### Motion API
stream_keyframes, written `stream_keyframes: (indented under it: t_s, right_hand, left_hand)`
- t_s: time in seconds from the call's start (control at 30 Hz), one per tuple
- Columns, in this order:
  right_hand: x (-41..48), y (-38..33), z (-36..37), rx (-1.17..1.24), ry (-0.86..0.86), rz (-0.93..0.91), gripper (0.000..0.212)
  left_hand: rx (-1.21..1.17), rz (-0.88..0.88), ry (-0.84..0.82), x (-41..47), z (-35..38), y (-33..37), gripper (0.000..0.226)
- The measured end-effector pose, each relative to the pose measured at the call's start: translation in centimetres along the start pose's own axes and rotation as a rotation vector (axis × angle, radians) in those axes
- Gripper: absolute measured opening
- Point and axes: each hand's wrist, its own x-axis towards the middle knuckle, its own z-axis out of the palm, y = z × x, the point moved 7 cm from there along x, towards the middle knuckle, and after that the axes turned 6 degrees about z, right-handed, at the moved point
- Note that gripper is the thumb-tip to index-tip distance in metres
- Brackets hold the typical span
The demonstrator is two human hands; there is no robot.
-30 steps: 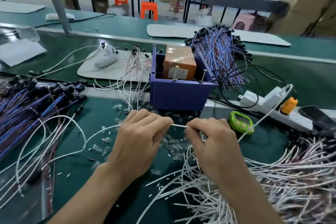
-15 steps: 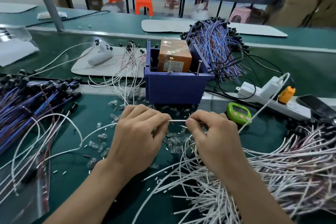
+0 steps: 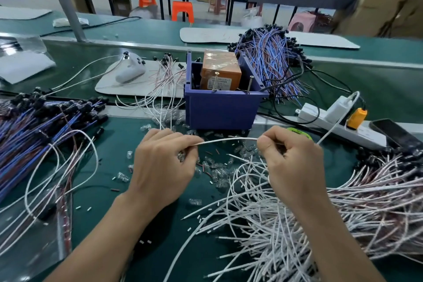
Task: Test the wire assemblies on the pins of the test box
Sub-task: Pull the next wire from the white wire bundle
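A white wire assembly (image 3: 225, 139) stretches between my two hands above the green table. My left hand (image 3: 163, 162) pinches its left end, where small clear bulbs show at the fingers. My right hand (image 3: 293, 162) pinches the other end between thumb and forefinger. Just behind the hands stands the blue test box (image 3: 220, 107) with two upright metal pins, the left pin (image 3: 215, 81) and the right pin (image 3: 250, 83), on its front rim, and an orange taped block (image 3: 220, 67) inside. The wire is apart from the pins.
A large pile of white wires (image 3: 320, 208) lies at right, blue-purple wire bundles at left (image 3: 34, 126) and behind the box (image 3: 272, 59). Loose clear bulbs (image 3: 215, 167) scatter between the hands. A power strip (image 3: 338, 121), phone (image 3: 396, 135) and green timer (image 3: 299, 134) sit at right.
My hands have drawn apart, so a longer span of the white wire now shows between them. The right hand moved right, partly covering the green timer.
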Motion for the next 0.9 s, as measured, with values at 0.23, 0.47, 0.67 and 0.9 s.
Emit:
stream_keyframes:
  t_s: [0.23, 0.47, 0.67, 0.9]
  right_hand:
    - [0.8, 1.1, -1.7, -0.013, 0.111, 0.038, 0.026]
    - [0.9, 2.0, -2.1, -0.005, 0.106, 0.061, 0.028]
    - [1.2, 1.8, -1.9, 0.017, 0.094, 0.071, 0.031]
    - [0.9, 1.9, -1.0, 0.012, 0.035, 0.081, 0.031]
  left_hand:
    - [-0.623, -0.575, 0.026, -0.1, -0.5, -4.2, 0.028]
    - [-1.116, -0.858, 0.143, -0.6, -0.8, -7.0, 0.01]
    - [-1.486, -1.037, 0.217, -1.1, 0.0, -8.9, 0.006]
    - [-1.594, -1.111, 0.228, -1.5, 0.4, -8.7, 0.016]
